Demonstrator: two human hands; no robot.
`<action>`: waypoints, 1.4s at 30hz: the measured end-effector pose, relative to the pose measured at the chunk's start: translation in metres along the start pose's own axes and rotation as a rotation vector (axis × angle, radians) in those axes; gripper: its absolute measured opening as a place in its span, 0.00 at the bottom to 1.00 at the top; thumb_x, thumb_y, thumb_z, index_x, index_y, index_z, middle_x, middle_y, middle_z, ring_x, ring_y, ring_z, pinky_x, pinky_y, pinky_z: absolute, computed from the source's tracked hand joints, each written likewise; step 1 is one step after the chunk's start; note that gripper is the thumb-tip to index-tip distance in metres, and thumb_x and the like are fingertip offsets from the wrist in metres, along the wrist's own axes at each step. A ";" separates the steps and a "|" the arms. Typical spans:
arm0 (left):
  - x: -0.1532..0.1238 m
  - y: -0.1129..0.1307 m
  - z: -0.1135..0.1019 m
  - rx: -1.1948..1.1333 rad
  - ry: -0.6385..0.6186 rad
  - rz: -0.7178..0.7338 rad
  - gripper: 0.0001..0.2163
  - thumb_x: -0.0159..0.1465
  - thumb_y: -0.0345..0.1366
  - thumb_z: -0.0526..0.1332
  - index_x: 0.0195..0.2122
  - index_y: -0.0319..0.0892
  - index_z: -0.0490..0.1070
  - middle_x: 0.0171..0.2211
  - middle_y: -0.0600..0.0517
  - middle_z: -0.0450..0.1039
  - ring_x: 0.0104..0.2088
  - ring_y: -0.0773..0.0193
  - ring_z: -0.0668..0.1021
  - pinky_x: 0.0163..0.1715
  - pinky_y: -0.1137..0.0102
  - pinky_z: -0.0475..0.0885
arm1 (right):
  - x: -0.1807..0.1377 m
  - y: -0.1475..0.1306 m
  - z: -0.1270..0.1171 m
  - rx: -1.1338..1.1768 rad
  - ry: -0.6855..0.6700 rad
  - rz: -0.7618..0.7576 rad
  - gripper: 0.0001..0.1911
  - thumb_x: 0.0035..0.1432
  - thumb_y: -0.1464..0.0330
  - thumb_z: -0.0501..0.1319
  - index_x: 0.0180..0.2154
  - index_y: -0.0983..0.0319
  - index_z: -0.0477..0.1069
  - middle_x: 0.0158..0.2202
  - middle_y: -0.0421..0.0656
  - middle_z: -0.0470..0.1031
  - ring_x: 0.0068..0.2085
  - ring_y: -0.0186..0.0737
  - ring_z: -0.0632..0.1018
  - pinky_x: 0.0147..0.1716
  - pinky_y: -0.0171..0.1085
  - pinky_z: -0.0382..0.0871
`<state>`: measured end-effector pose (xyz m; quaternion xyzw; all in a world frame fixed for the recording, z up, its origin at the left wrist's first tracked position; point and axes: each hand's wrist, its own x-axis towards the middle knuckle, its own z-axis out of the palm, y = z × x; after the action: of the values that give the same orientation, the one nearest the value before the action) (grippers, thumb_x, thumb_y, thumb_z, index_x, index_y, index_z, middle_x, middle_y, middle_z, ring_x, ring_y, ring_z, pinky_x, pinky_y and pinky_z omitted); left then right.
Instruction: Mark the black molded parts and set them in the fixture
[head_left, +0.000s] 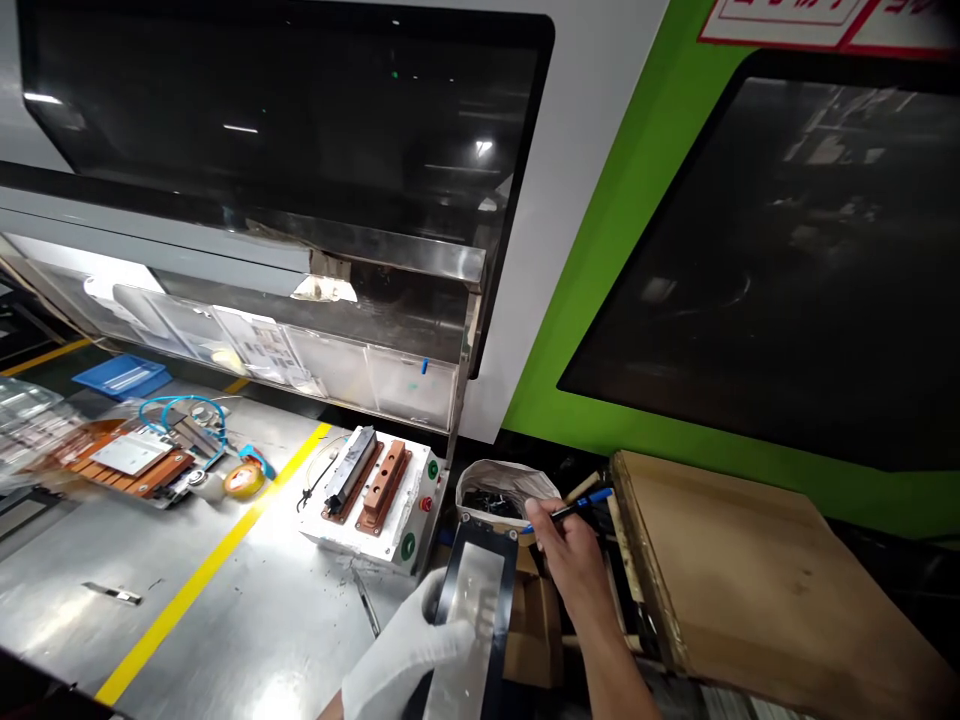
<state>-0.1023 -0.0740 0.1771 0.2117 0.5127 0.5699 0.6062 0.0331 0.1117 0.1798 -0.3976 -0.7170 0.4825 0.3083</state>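
My right hand (574, 560) is bare, and its fingers (544, 522) are closed around a blue-and-black pen-like tool (574, 508), held in a writing grip with the blue end pointing up and away to the right. My left hand (409, 650) wears a white glove; its fingers are wrapped around the left edge of a long flat panel (476, 610) with a black frame and a pale, glossy centre, gripping it firmly and holding it tilted up toward me. The panel sits low in the middle of the view, just in front of a bag-lined bin (504, 480) (dark scraps are visible inside), and the tool tip hovers just above the panel's upper right corner, near the bin's rim. I judge the step in hand to be marking or trimming at the panel's top edge, with the panel steadied by the gloved hand. The next move calls for a steady left grip and a small, controlled lowering of the tool tip onto the frame, without letting the panel slip. Further out, a white control box (375, 520) carries two copper-coloured blocks (382, 487), a yellow line (217, 555) crosses the metal worktable (67, 560), and a brown board (750, 570) lies to my right.
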 end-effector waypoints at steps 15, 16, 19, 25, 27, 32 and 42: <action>-0.002 -0.014 0.002 -0.092 0.040 0.093 0.29 0.52 0.37 0.74 0.54 0.41 0.70 0.49 0.44 0.78 0.50 0.49 0.78 0.53 0.58 0.72 | 0.000 -0.002 -0.001 -0.061 0.093 -0.016 0.25 0.62 0.45 0.57 0.31 0.59 0.70 0.23 0.36 0.61 0.27 0.37 0.64 0.29 0.36 0.57; -0.002 -0.012 0.002 -0.108 0.025 0.102 0.29 0.52 0.37 0.74 0.54 0.40 0.70 0.49 0.44 0.78 0.51 0.49 0.78 0.54 0.58 0.71 | 0.000 -0.002 -0.002 -0.031 0.118 -0.020 0.24 0.61 0.45 0.58 0.31 0.59 0.70 0.23 0.37 0.63 0.28 0.38 0.64 0.30 0.37 0.57; -0.002 -0.008 0.004 -0.144 -0.018 0.127 0.29 0.52 0.37 0.74 0.54 0.40 0.69 0.49 0.44 0.78 0.51 0.50 0.78 0.55 0.58 0.71 | 0.000 -0.005 -0.005 0.079 0.114 -0.059 0.23 0.60 0.46 0.60 0.30 0.59 0.70 0.25 0.38 0.65 0.30 0.39 0.67 0.30 0.37 0.58; -0.002 -0.002 0.010 0.013 0.071 0.127 0.30 0.52 0.38 0.73 0.55 0.40 0.67 0.51 0.44 0.78 0.52 0.48 0.78 0.53 0.58 0.72 | 0.000 -0.036 -0.002 -0.014 -0.105 -0.164 0.20 0.64 0.50 0.57 0.37 0.59 0.74 0.29 0.39 0.72 0.32 0.39 0.71 0.32 0.36 0.62; -0.002 -0.001 0.012 0.085 0.124 0.128 0.30 0.51 0.37 0.73 0.55 0.40 0.67 0.50 0.44 0.78 0.52 0.48 0.78 0.53 0.58 0.72 | 0.002 -0.046 0.002 -0.046 -0.143 -0.192 0.19 0.64 0.50 0.57 0.36 0.59 0.74 0.30 0.40 0.74 0.33 0.40 0.72 0.34 0.37 0.64; -0.002 -0.004 0.012 0.142 0.118 0.164 0.29 0.52 0.37 0.72 0.55 0.42 0.68 0.47 0.47 0.79 0.50 0.49 0.78 0.52 0.59 0.73 | 0.006 -0.051 0.007 -0.065 -0.159 -0.207 0.20 0.63 0.50 0.58 0.34 0.60 0.74 0.30 0.40 0.75 0.33 0.41 0.73 0.36 0.38 0.65; -0.011 -0.001 0.016 0.218 0.129 0.166 0.25 0.52 0.34 0.70 0.52 0.42 0.69 0.46 0.49 0.78 0.48 0.53 0.78 0.51 0.62 0.72 | 0.005 -0.048 0.012 -0.078 -0.192 -0.185 0.20 0.64 0.50 0.57 0.35 0.60 0.73 0.29 0.39 0.75 0.33 0.39 0.73 0.35 0.37 0.64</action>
<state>-0.0860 -0.0791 0.1871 0.2806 0.5902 0.5715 0.4963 0.0073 0.1002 0.2203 -0.2937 -0.7949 0.4596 0.2659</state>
